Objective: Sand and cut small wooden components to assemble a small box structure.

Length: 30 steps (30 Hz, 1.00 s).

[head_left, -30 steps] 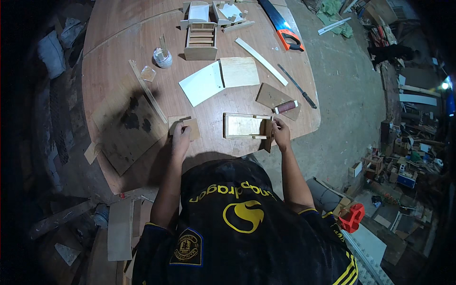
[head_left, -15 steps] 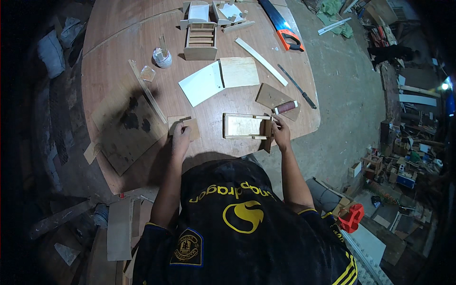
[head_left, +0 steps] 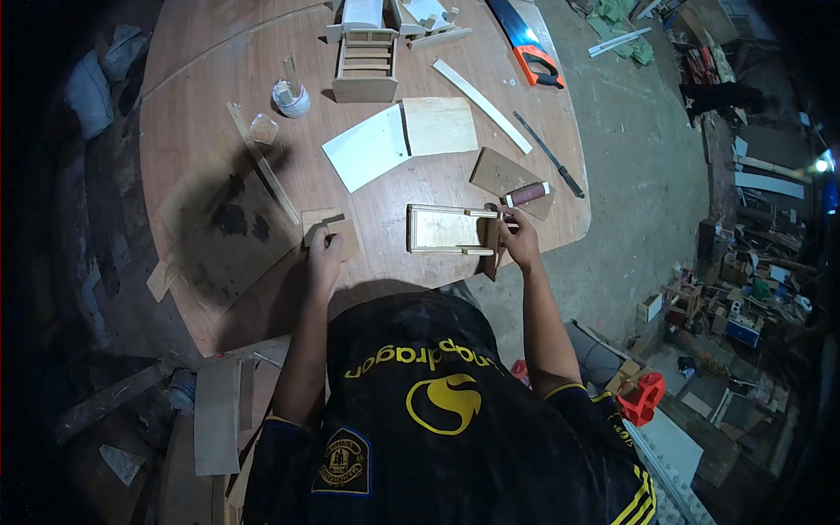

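A small open wooden box (head_left: 442, 229), made of pale strips around a light panel, lies at the table's front. A brown end board (head_left: 491, 262) stands across its right end. My right hand (head_left: 520, 241) has its fingers closed on that end board, thumb and fingertips at its upper part. To the left, my left hand (head_left: 325, 255) is closed at the edge of a small thin wooden board (head_left: 348, 241). A second small board (head_left: 318, 216) lies partly under it. My left fingertips are partly hidden by the back of the hand.
Farther off are a white panel (head_left: 363, 149), a plywood panel (head_left: 440, 125), a glue jar (head_left: 291, 99) with sticks and a slatted wooden piece (head_left: 366, 66). Rightward lie a spool (head_left: 528, 194) on a brown board, a thin file (head_left: 551, 157) and a handsaw (head_left: 532, 57). A stained board (head_left: 232, 232) lies left.
The view has shifted slightly. My right fingers have bent in more around the box's end board. My left hand stays at the small board, with its fingers a little lower.
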{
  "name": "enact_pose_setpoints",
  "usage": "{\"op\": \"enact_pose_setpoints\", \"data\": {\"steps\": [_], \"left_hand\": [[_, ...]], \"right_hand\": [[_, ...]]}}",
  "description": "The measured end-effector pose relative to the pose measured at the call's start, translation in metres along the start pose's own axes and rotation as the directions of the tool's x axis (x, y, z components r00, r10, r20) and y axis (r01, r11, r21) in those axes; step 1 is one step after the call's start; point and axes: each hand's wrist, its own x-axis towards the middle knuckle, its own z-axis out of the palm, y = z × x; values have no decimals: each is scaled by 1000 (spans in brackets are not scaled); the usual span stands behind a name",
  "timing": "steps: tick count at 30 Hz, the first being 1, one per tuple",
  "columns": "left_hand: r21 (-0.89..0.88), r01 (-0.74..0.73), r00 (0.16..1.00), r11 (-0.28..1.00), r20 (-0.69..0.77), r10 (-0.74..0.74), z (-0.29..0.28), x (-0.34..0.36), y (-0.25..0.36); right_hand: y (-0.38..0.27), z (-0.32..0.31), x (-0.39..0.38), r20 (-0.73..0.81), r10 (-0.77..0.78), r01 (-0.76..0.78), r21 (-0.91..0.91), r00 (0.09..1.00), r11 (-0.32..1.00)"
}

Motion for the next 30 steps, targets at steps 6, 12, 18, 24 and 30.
{"op": "enact_pose_setpoints", "data": {"steps": [6,12,18,24,30], "left_hand": [[-91,41,999,995,-18,-43,-9,-7,-2],[-92,123,992,988,-5,-124,-9,-10,6],[9,157,987,988,-25,-157,-7,-7,5],[60,191,982,980,-1,-191,3,3,24],[70,220,975,973,18,-222,0,13,21]], "right_hand": [[-19,-10,5,105,-12,27,-139,994,990],[-27,-35,12,146,-5,16,-74,989,997],[-36,-36,12,85,110,-102,-92,990,991],[-59,-21,14,80,162,-127,-334,984,934],[-64,1,15,67,158,-91,-577,985,812]]}}
